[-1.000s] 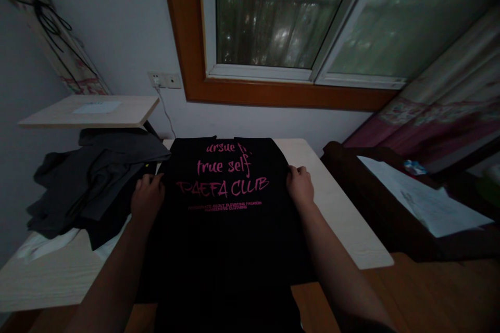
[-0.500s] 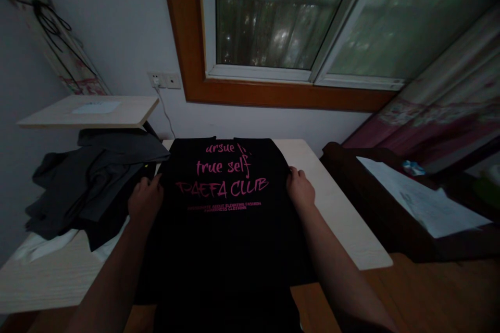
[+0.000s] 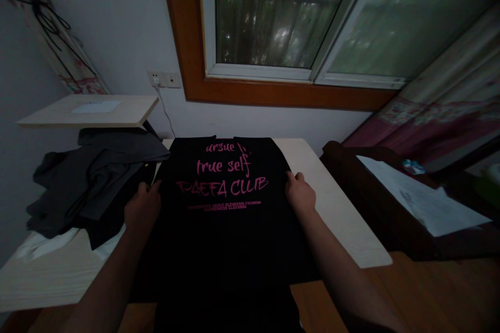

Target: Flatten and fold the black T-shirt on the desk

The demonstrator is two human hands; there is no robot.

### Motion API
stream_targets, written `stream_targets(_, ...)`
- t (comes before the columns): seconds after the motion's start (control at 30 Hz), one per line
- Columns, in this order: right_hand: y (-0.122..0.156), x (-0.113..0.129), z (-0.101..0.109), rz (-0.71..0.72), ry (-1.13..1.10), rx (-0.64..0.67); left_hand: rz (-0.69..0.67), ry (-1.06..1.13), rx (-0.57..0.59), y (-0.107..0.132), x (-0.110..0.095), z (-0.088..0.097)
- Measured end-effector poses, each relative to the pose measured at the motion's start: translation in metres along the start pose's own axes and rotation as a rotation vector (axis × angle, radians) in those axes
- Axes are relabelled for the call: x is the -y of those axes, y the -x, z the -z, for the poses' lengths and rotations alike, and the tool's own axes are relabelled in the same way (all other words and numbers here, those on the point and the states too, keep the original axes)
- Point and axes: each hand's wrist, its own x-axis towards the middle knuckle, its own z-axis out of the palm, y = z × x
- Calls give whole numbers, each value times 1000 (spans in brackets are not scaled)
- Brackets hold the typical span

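A black T-shirt [image 3: 230, 229] with pink lettering, including "true self" and "CLUB", lies spread over the table in front of me. My left hand [image 3: 142, 209] is closed on its left edge, thumb and fingers pinching the cloth. On the opposite edge, my right hand [image 3: 300, 195] grips the fabric at about the same height, its fingers curled. The shirt's top edge is at the far side of the table, and its lower part hangs toward my body, where it merges with dark clothing.
Dark grey clothes [image 3: 86, 182] are heaped at the left, beneath a raised wooden shelf [image 3: 133, 109] with a paper [image 3: 97, 107] on it. The pale table [image 3: 351, 239] ends at the right, beside a dark brown piece of furniture [image 3: 359, 192] bearing a paper sheet [image 3: 417, 197].
Both hands have slid slightly down along the shirt's edges, toward me. They spread a little at the wrists, and the shirt's lower sides look pulled slightly wider.
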Motion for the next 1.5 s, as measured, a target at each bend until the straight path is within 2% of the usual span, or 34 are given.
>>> stream_targets(0.23, 11, -8, 2, 20, 11, 40, -31, -30, 24, 14, 8, 0)
stream_targets(0.4, 16, -16, 0, 30, 33, 67, 5, 21, 149, 19, 13, 2)
stream_targets(0.7, 25, -30, -3, 77, 43, 88, 2, -43, 227, 32, 17, 12)
stream_targets(0.87, 36, -38, -2, 84, 65, 123, -40, -113, 208, 47, 27, 9)
stream_targets(1.1, 52, -47, 4, 112, 92, 190, -29, -82, 328, 65, 39, 10)
stream_targets(1.27, 46, -44, 14, 122, 110, 216, -16, -19, 348, 57, 36, 21)
stream_targets(1.5, 2, -21, 19, 97, 117, 109, -116, -97, 146, 15, 13, 28)
